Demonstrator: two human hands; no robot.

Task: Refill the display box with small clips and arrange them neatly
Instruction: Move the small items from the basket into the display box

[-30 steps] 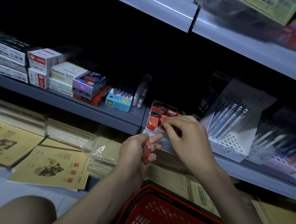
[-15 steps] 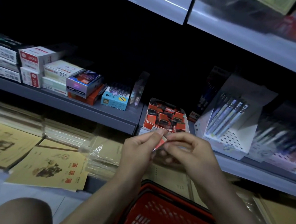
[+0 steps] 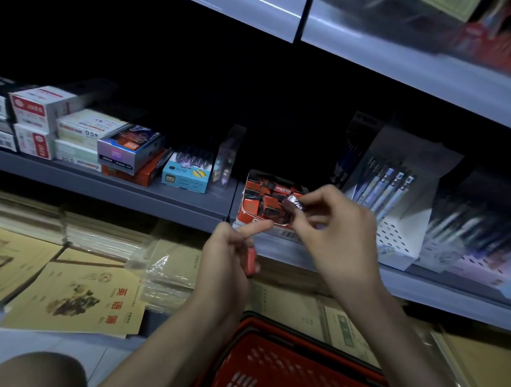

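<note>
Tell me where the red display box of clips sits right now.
In the head view, the display box sits at the front edge of the grey shelf, right of the blue box and left of the white pen stand, just behind the right hand.

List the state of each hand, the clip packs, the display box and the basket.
Right hand: grip shut on a clip pack over the box.
Left hand: holding a red pack.
Display box: open, nearly full, jumbled.
Red basket: open, contents unseen.
</note>
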